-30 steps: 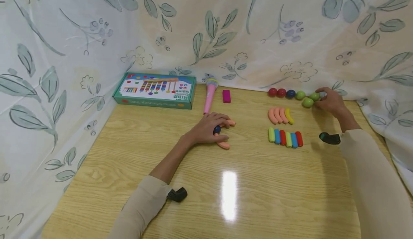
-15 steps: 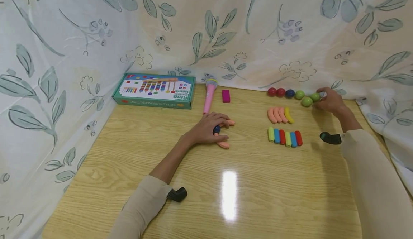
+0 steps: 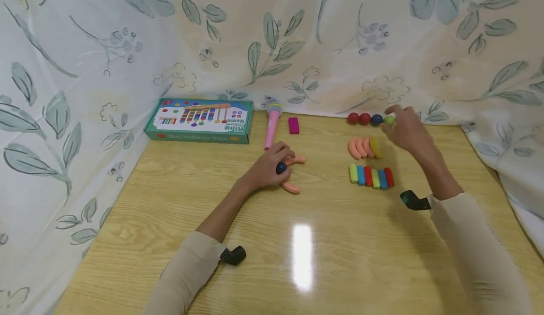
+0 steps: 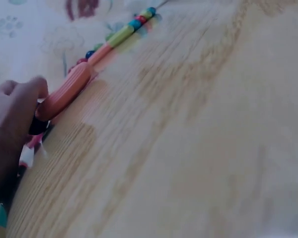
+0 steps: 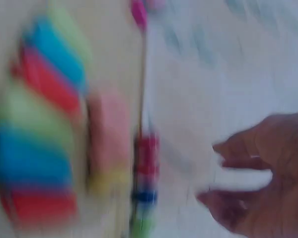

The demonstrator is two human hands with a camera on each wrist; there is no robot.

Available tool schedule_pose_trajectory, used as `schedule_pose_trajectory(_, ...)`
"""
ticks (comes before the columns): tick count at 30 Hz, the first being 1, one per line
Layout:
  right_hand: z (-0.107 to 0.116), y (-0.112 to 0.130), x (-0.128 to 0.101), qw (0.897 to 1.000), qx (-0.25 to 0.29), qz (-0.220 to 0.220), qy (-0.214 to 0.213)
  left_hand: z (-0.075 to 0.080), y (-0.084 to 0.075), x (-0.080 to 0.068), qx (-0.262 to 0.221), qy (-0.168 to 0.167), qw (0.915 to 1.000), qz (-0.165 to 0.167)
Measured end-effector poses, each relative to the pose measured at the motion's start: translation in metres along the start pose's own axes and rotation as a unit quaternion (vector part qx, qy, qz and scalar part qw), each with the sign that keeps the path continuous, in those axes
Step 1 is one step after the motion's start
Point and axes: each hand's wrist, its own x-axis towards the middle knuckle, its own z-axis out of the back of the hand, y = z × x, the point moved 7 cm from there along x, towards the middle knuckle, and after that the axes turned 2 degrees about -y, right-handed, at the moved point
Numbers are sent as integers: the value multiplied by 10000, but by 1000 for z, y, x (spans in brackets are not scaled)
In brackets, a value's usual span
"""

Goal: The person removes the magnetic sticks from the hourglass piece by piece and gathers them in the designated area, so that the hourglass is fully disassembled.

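Note:
My left hand [image 3: 264, 171] rests on the wooden table [image 3: 297, 258] with its fingers curled round a dark blue ball [image 3: 281, 167]. Two orange curved pieces lie against it, one by the fingertips [image 3: 297, 159] and one under the thumb [image 3: 292, 188]. In the left wrist view the hand [image 4: 10, 119] touches an orange piece [image 4: 64, 91]. My right hand [image 3: 405, 128] hovers blurred over the right end of a ball row: two red balls [image 3: 358, 118], a blue ball [image 3: 376, 119] and a green ball [image 3: 388, 120]. Its fingers [image 5: 238, 148] look loosely spread with nothing between them.
Orange and yellow curved pieces [image 3: 362, 148] and a row of coloured pieces [image 3: 369, 177] lie below the balls. A green game box [image 3: 199, 120], a pink toy microphone [image 3: 271, 125] and a magenta block [image 3: 293, 125] sit at the back. Leaf-print cloth [image 3: 272, 36] surrounds the table.
My right hand has lifted off the green balls at the far right and swung left over the row, hiding two of them. My left hand has curled tighter round the blue ball.

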Motion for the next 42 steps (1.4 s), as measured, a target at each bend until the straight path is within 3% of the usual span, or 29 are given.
schedule_pose_trajectory(3, -45, 63, -6, 9899, 1, 1251, 667, 0, -1, 1, -69, -57, 9998, -168)
schedule_pose_trajectory(5, -76, 92, -12, 9784, -70, 1764, 1075, -1, -2, 1, -199, -25, 9995, -228)
schedule_pose_trajectory(9, -126, 120, -20, 9671, -359, 2017, 1511, -4, 0, 2, -108, 31, 9997, -208)
schedule_pose_trajectory(14, -145, 126, -23, 9738, -479, 1881, 1188, -5, 2, 1, 136, 78, 9999, -56)
schedule_pose_trajectory(21, -136, 121, -20, 9840, 208, 1390, 1092, -3, 5, 1, -593, 290, 9974, 291)
schedule_pose_trajectory(24, -119, 113, -20, 9880, 198, 1408, 610, -4, 4, 0, -632, 351, 9970, 292)
schedule_pose_trajectory(28, -79, 94, -22, 9890, 466, 1382, -264, -5, 1, -1, -505, 348, 9979, 200)
schedule_pose_trajectory(31, -45, 71, -25, 9881, 611, 1120, -859, -4, 0, -2, -390, 300, 9987, 159)
schedule_pose_trajectory(35, -13, 29, -27, 9858, 165, 752, -1495, -3, 1, -1, -378, 250, 9988, 189)
schedule_pose_trajectory(38, -5, -1, -28, 9850, -199, 500, -1639, -4, 2, 0, -441, 268, 9984, 246)
schedule_pose_trajectory(42, -12, -33, -25, 9897, -384, -26, -1382, -4, 3, 0, -494, 297, 9979, 293)
